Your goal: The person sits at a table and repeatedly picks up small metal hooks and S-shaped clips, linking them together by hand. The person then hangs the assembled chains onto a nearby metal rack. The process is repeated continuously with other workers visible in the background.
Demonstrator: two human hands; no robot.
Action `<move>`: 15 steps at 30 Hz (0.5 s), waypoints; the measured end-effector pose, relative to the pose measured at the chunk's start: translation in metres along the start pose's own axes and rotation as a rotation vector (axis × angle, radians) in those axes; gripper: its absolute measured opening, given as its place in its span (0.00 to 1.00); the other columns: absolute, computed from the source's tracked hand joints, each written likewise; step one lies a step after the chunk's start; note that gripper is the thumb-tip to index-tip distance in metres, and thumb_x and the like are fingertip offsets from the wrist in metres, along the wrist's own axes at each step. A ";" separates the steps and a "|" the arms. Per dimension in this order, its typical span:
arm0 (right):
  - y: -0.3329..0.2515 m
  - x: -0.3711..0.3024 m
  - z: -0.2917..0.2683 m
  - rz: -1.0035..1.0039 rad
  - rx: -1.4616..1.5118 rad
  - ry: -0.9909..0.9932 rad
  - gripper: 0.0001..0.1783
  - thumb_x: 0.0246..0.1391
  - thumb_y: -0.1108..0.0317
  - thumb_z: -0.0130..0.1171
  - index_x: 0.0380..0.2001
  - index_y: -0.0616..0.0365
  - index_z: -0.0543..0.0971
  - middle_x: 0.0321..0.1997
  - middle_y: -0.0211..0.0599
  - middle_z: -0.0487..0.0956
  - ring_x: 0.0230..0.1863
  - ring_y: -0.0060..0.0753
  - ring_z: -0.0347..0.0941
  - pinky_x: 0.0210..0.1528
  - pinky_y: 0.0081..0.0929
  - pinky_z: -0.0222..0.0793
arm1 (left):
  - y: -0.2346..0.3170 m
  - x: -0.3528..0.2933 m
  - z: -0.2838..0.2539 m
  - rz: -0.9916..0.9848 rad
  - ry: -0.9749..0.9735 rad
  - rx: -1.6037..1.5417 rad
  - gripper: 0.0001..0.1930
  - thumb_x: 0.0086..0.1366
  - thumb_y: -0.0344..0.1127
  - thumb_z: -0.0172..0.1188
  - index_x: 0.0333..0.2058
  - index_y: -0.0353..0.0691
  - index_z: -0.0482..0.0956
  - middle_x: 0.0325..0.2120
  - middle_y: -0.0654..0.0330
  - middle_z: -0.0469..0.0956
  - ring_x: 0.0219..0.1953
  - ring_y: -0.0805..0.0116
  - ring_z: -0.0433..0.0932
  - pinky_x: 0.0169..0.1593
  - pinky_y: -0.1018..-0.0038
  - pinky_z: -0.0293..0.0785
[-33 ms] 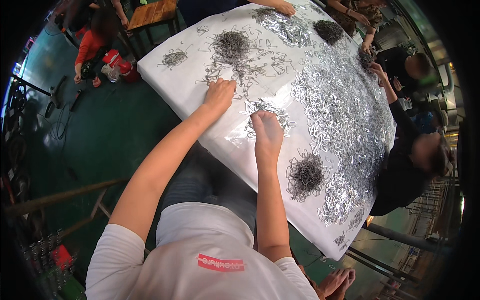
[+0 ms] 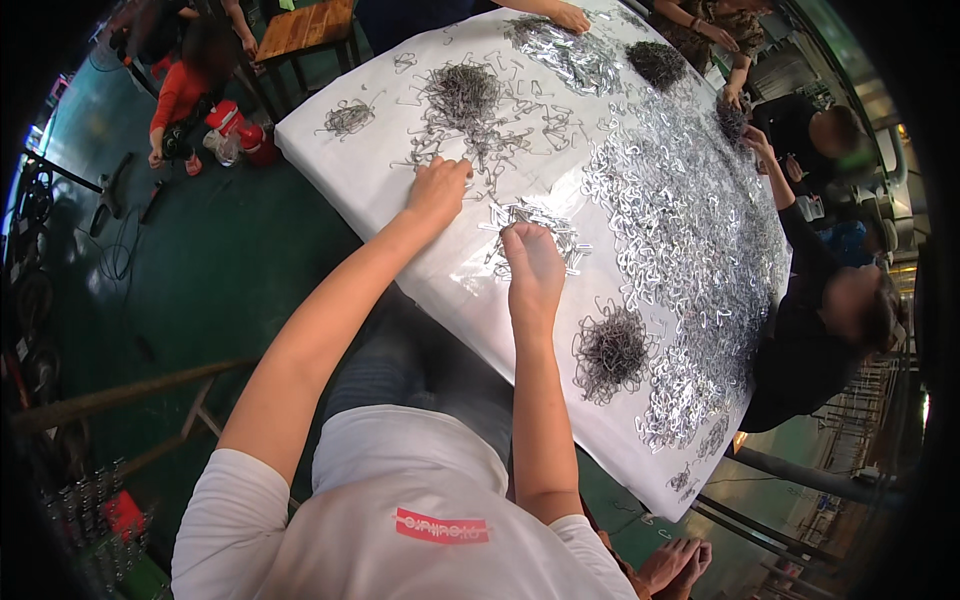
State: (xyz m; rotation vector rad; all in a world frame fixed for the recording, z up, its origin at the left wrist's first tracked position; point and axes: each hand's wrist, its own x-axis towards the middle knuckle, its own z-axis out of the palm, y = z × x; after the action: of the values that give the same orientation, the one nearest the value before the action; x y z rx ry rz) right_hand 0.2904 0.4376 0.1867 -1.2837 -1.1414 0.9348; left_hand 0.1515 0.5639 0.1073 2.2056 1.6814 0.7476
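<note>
My left hand (image 2: 440, 190) is closed, its fingers curled down at the near edge of a scatter of bent wire pieces (image 2: 510, 140). Whatever lies between its fingertips is hidden. Beyond it rises a dark grey heap of bent wire clips (image 2: 463, 92). My right hand (image 2: 535, 262) is closed in a pinch over a small pile of shiny narrow metal pieces (image 2: 575, 247). What the pinch holds is too small to make out. To its right sits another dark tangle of wire clips (image 2: 613, 350).
A wide spread of shiny metal clips (image 2: 690, 240) covers the right side of the white-covered table (image 2: 400, 120). More heaps lie at the far end. Other people work along the far and right sides. A wooden stool (image 2: 305, 32) and red containers (image 2: 255, 142) stand left of the table.
</note>
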 end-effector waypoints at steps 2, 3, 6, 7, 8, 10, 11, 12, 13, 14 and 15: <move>0.004 0.001 0.001 0.003 -0.036 -0.003 0.08 0.57 0.68 0.59 0.34 0.62 0.77 0.30 0.30 0.77 0.34 0.23 0.70 0.39 0.22 0.66 | 0.007 -0.002 -0.017 -0.153 -0.030 -0.358 0.10 0.57 0.33 0.63 0.38 0.40 0.82 0.31 0.59 0.82 0.36 0.67 0.78 0.40 0.71 0.72; 0.006 0.002 0.000 -0.004 -0.050 -0.008 0.08 0.57 0.68 0.59 0.34 0.62 0.77 0.30 0.30 0.78 0.34 0.23 0.71 0.40 0.23 0.66 | 0.014 -0.006 -0.027 -0.197 -0.052 -0.564 0.10 0.58 0.34 0.63 0.38 0.39 0.82 0.31 0.60 0.82 0.35 0.69 0.79 0.39 0.73 0.72; 0.009 0.008 0.004 -0.073 -0.104 -0.013 0.08 0.58 0.68 0.58 0.33 0.63 0.77 0.31 0.33 0.79 0.34 0.25 0.72 0.39 0.24 0.67 | 0.035 -0.021 -0.062 -0.341 -0.158 -0.994 0.11 0.59 0.36 0.63 0.38 0.37 0.83 0.31 0.63 0.82 0.33 0.75 0.79 0.36 0.77 0.71; 0.009 0.008 0.006 -0.080 -0.113 -0.009 0.08 0.58 0.68 0.58 0.33 0.63 0.77 0.31 0.33 0.79 0.34 0.26 0.72 0.38 0.24 0.67 | 0.043 -0.026 -0.073 -0.354 -0.173 -1.037 0.11 0.60 0.36 0.63 0.37 0.37 0.83 0.31 0.63 0.82 0.33 0.77 0.79 0.36 0.78 0.70; 0.008 0.009 0.008 -0.089 -0.122 -0.006 0.08 0.58 0.68 0.58 0.33 0.63 0.77 0.31 0.34 0.79 0.33 0.26 0.72 0.37 0.24 0.67 | 0.050 -0.030 -0.083 -0.342 -0.176 -1.091 0.11 0.60 0.37 0.64 0.37 0.37 0.83 0.30 0.64 0.82 0.34 0.78 0.79 0.36 0.79 0.70; 0.004 0.011 0.011 -0.109 -0.144 0.001 0.07 0.57 0.69 0.58 0.33 0.63 0.76 0.30 0.35 0.79 0.32 0.27 0.72 0.35 0.25 0.67 | 0.059 -0.035 -0.099 -0.342 -0.164 -1.080 0.10 0.60 0.37 0.64 0.36 0.37 0.83 0.30 0.64 0.82 0.33 0.78 0.79 0.36 0.79 0.69; 0.001 0.012 0.013 -0.120 -0.158 0.005 0.07 0.57 0.69 0.58 0.33 0.63 0.76 0.30 0.35 0.79 0.32 0.27 0.73 0.34 0.26 0.67 | 0.062 -0.036 -0.104 -0.318 -0.149 -1.086 0.10 0.60 0.37 0.64 0.36 0.37 0.83 0.29 0.64 0.82 0.32 0.78 0.79 0.36 0.80 0.68; -0.001 0.012 0.014 -0.121 -0.174 0.013 0.07 0.57 0.69 0.58 0.33 0.63 0.76 0.30 0.35 0.79 0.31 0.27 0.73 0.33 0.26 0.67 | 0.064 -0.037 -0.108 -0.322 -0.151 -1.093 0.11 0.60 0.37 0.64 0.36 0.37 0.83 0.29 0.64 0.82 0.32 0.78 0.79 0.36 0.80 0.68; -0.004 0.012 0.016 -0.135 -0.168 0.012 0.07 0.57 0.69 0.58 0.33 0.63 0.76 0.30 0.36 0.79 0.31 0.27 0.73 0.33 0.27 0.67 | 0.066 -0.037 -0.111 -0.314 -0.147 -1.105 0.11 0.59 0.37 0.64 0.36 0.37 0.83 0.29 0.64 0.82 0.32 0.78 0.79 0.36 0.80 0.67; -0.005 0.013 0.017 -0.140 -0.163 0.014 0.07 0.57 0.69 0.58 0.33 0.63 0.76 0.30 0.36 0.79 0.30 0.27 0.73 0.33 0.27 0.67 | 0.066 -0.037 -0.113 -0.320 -0.149 -1.109 0.11 0.59 0.37 0.64 0.36 0.37 0.83 0.28 0.65 0.82 0.32 0.79 0.79 0.36 0.80 0.67; -0.007 0.013 0.019 -0.144 -0.159 0.016 0.07 0.57 0.69 0.58 0.33 0.63 0.76 0.29 0.36 0.78 0.30 0.27 0.73 0.33 0.27 0.66 | 0.066 -0.037 -0.114 -0.311 -0.135 -1.122 0.10 0.59 0.37 0.65 0.35 0.36 0.84 0.28 0.65 0.82 0.32 0.79 0.78 0.35 0.81 0.67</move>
State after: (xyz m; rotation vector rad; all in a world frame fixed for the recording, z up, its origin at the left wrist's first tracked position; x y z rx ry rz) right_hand 0.2744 0.4542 0.1937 -1.3136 -1.2982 0.7379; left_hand 0.1359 0.4981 0.2264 1.1501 1.0472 1.0567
